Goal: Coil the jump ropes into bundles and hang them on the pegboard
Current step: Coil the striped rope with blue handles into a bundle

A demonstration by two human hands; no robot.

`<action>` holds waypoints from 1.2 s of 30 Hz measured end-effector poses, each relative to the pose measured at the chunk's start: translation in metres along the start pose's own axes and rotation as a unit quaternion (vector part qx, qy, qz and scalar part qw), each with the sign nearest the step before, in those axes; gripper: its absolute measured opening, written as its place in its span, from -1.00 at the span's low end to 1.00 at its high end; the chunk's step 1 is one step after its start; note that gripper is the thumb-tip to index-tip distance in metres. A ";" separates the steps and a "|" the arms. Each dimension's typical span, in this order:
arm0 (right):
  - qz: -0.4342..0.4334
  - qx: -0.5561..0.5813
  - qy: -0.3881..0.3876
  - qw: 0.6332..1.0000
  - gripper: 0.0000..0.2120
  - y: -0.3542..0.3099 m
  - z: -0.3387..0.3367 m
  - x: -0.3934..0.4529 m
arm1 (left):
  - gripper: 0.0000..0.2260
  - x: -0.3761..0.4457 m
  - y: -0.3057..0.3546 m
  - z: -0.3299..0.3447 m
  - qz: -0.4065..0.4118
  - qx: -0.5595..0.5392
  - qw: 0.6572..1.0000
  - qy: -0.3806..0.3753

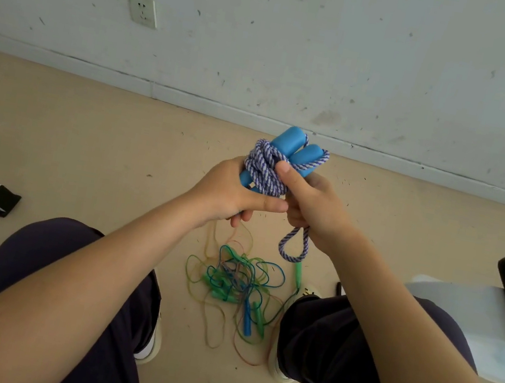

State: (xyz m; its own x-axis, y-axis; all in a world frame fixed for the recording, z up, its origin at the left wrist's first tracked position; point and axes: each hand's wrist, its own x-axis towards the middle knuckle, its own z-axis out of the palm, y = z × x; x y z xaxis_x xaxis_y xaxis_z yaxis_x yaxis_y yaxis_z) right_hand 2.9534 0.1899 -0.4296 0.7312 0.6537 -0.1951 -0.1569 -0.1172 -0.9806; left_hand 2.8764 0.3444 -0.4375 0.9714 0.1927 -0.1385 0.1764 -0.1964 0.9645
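Your left hand (227, 192) holds the blue foam handles (294, 151) from below while your right hand (312, 208) pinches the purple-and-white braided rope (264, 170) wound round them, thumb pressing the wraps. The bundle sits in mid-air in front of your knees. It looks light and soft, and the braid is likely to loosen if released, so keep your grip on the wraps. A tail loop (294, 245) hangs below, probably the handiest part for a peg. More thin jump ropes (235, 285) lie tangled on the floor (86, 136).

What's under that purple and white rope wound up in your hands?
Two blue handles side by side; the rope wraps their middles. Their tops stick out above. The left hand and right hand cover most of the lower ends.
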 end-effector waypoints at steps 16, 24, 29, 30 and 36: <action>-0.022 -0.175 0.038 0.984 -0.67 -0.004 -0.004 0.003 | -0.51 0.005 0.001 -0.013 -0.011 -0.127 0.986 0.107; -0.021 -0.304 0.068 0.950 -0.66 0.007 -0.006 0.007 | -0.52 0.007 -0.001 -0.018 -0.023 -0.162 0.973 0.166; -0.020 -0.308 0.055 0.950 -0.66 0.004 -0.009 0.009 | -0.66 0.011 -0.010 -0.022 -0.045 -0.120 0.966 0.224; -0.025 -0.311 0.057 0.948 -0.66 0.003 -0.009 0.008 | -0.67 0.012 -0.012 -0.023 -0.050 -0.115 0.965 0.231; -0.048 -0.334 0.065 0.939 -0.66 0.000 -0.009 0.006 | -0.70 0.015 -0.018 -0.023 -0.076 -0.086 0.969 0.220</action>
State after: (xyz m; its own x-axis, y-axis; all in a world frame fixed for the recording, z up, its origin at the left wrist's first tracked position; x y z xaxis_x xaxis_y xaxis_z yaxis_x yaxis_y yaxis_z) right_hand 2.9637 0.1866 -0.4307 0.8027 0.5930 -0.0637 0.3333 -0.5347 -0.7765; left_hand 2.8842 0.3730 -0.4518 0.7683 0.6053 -0.2083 0.2456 0.0218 0.9691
